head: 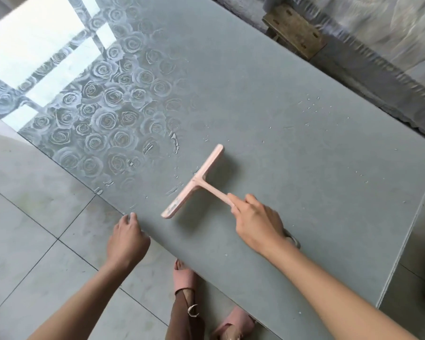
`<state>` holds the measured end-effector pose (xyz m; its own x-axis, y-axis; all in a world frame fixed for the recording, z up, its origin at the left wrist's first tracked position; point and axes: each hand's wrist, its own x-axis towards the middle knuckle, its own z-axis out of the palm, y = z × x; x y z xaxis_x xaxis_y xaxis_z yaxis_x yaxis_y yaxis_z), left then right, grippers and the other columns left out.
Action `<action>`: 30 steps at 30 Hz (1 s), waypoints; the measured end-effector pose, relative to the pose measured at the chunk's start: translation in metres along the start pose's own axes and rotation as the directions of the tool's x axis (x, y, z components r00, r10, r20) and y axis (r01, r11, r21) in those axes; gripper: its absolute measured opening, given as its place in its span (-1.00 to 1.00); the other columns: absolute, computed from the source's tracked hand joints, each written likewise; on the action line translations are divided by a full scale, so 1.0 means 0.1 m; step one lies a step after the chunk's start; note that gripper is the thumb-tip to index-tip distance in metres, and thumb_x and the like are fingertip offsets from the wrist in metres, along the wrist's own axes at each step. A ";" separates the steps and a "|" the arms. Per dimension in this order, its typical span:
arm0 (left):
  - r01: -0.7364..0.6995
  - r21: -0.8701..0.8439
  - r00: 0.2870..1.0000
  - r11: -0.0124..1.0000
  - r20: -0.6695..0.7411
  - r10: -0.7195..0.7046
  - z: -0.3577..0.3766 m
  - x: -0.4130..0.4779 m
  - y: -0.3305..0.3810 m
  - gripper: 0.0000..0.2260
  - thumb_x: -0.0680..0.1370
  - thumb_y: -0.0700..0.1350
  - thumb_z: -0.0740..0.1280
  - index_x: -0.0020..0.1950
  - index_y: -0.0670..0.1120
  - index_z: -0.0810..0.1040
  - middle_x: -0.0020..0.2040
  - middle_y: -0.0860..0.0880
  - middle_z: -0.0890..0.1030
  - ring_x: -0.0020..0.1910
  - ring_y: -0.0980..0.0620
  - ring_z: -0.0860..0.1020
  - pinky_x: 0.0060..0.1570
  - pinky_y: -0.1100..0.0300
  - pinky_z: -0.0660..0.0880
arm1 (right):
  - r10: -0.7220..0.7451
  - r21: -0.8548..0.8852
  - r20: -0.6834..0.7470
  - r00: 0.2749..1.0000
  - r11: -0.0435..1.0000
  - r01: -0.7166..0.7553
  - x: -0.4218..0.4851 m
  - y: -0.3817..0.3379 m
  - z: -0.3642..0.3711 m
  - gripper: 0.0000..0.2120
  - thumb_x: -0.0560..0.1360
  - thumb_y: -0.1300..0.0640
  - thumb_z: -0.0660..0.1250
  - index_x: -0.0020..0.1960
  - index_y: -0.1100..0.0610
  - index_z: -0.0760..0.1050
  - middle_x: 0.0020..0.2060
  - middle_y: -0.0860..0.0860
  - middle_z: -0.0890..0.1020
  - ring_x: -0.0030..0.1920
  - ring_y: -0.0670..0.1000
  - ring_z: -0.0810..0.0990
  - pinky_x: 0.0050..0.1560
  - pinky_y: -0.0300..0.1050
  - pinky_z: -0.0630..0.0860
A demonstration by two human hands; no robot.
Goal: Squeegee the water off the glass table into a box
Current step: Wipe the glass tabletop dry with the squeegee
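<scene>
**Item 1. Squeegee (196,181).** Pink, T-shaped. It lies just below the middle of the view, on the table top. The blade bar runs from 1 o'clock to 7 o'clock and sits against the glass. The handle leaves the bar's middle toward 4 o'clock and ends inside the right hand.

**Item 2. Right hand (255,224).** At 4 o'clock from the squeegee. The fingers are wrapped round the end of the handle with the knuckles up. The forearm enters from the lower right corner, above the table top.

**Item 3. Left hand (127,239).** At 7 o'clock from the squeegee, off the table's near edge. The fingers are loosely bent and grasp nothing, and their tips (130,217) touch the rim of the glass. The forearm enters from the lower left.

**Item 4. Glass table (280,143).** A grey-green top that fills most of the view. A rose pattern shows through it toward 9 to 10 o'clock, and a bright window reflection lies at 10 to 11 o'clock.

**Item 5. Water (174,143).** Streaks and drops lie just on the 10 o'clock side of the blade. Finer scattered drops lie toward 2 o'clock, well apart from the blade.

**Item 6. Floor tiles (35,217).** Pale, with dark joints, at 7 to 9 o'clock.

**Item 7. Pink sandals (184,276).** On the person's feet at 6 o'clock, partly under the table's edge.

**Item 8. Brown slotted board (295,29).** At 1 o'clock, beyond the far edge of the table.
</scene>
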<state>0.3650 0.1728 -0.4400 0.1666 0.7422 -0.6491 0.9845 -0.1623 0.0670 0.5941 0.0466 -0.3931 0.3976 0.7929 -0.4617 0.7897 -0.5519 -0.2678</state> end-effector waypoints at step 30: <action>-0.154 -0.236 0.987 0.959 -0.077 0.140 -0.37 0.35 -0.27 -0.56 0.52 -0.31 0.16 0.41 -0.20 0.39 0.47 -0.17 0.30 0.44 -0.16 0.24 0.36 0.01 0.28 | 0.190 -0.229 0.226 0.955 0.964 -0.138 0.04 0.59 -0.68 -0.63 0.62 -0.02 0.06 0.40 -0.23 0.30 0.03 -0.02 0.46 0.11 0.10 0.53 -0.02 -0.06 0.46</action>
<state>0.3466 0.2272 -0.4366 0.3065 0.7600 -0.5732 0.9319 -0.1166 0.3436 0.6737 0.0350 -0.3536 0.4244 0.5941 -0.6833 0.8133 -0.5819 -0.0008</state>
